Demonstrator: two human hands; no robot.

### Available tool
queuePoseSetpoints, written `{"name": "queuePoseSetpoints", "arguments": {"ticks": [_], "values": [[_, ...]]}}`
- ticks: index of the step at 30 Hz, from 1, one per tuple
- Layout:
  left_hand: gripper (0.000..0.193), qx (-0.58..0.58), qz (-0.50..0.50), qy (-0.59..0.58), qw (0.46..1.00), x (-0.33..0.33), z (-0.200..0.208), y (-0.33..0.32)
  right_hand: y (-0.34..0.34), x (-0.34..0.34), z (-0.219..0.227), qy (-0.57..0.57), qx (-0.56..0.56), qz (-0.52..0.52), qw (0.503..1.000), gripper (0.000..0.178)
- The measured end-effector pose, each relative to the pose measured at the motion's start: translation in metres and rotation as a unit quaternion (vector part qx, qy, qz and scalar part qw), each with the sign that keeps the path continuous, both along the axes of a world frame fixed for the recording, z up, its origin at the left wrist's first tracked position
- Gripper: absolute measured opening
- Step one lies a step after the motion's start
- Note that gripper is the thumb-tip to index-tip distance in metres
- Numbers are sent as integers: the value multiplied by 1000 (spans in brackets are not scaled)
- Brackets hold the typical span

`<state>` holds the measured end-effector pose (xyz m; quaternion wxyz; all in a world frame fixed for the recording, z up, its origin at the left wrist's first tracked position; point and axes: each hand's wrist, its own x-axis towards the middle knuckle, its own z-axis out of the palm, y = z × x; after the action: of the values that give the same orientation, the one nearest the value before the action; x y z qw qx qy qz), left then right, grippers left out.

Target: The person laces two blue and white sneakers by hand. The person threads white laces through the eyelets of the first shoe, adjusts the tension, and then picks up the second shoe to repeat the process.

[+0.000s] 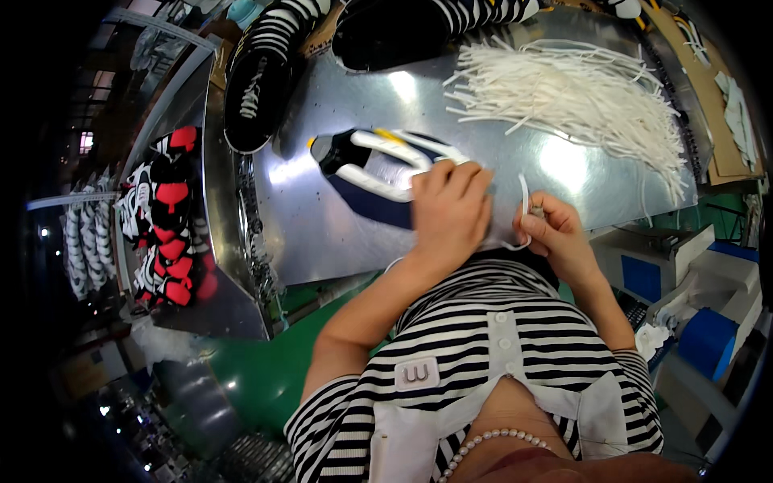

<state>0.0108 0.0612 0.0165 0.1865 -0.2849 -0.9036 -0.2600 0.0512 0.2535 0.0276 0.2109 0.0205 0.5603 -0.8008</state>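
A navy shoe upper (366,199) with white lace panels and a yellow accent lies on the metal table in front of me. My left hand (451,211) is closed over its right end, fingers curled on it, so that end is hidden. To the right, and apart from the upper, my right hand (555,229) pinches a white lace (525,193) between thumb and fingers. One tip of the lace sticks up above the pinch; another part of it runs left below, toward my left hand. Whether the lace passes through the upper is hidden.
A large pile of white laces (572,105) spreads over the table's far right (499,157). Nested black-and-white uppers (259,97) stand at the far left, with another dark stack (394,36) beside them. Red, black and white uppers (171,217) fill the left side. A grey-and-blue machine (684,282) stands right.
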Motion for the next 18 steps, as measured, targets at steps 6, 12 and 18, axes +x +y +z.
{"name": "queuePoseSetpoints", "arguments": {"ticks": [6, 12, 18], "values": [[23, 68, 24, 32, 997, -9, -1, -47, -22, -18, 7, -75, -7, -10, 997, 16], [48, -100, 70, -369, 921, -60, 12, -114, -70, -58, -42, -28, -24, -39, 999, 17], [64, 297, 21, -734, 610, -75, -5, -82, -77, -69, -40, 5, 39, -51, 998, 17]]}}
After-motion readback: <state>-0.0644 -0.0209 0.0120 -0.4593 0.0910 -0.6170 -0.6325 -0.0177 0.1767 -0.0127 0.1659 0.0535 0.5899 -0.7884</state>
